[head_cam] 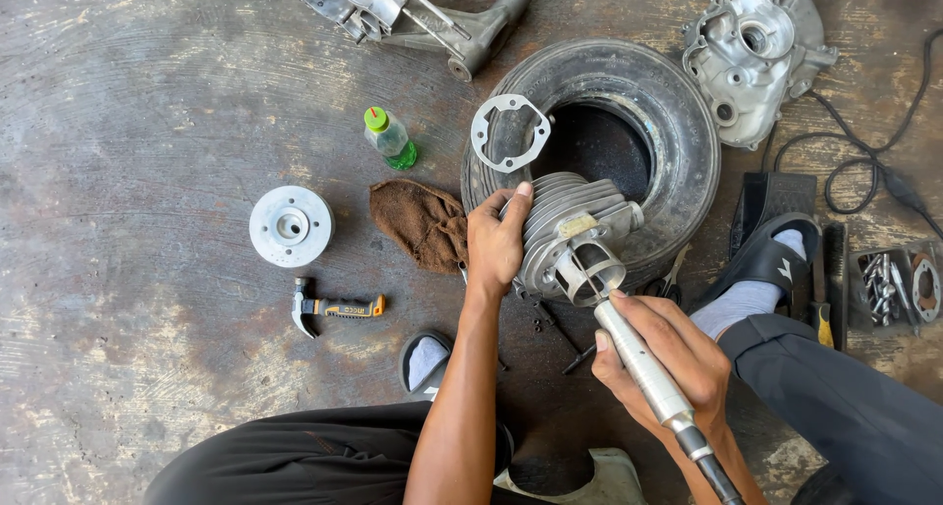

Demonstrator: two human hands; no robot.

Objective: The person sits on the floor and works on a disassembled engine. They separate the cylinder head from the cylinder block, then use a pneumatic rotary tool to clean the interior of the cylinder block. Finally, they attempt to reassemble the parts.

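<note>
My left hand grips the finned side of a grey metal engine cylinder, which rests tilted on a small black tyre lying flat on the floor. My right hand holds a silver rotary tool handpiece like a pen. Its thin tip reaches into the cylinder's open bore. A black flexible shaft leaves the handpiece toward the bottom edge.
A flat metal gasket lies on the tyre's rim. On the floor are a brown rag, a small green-capped bottle, a round metal disc, a hammer, two engine casings, a tray of bits and a black cable.
</note>
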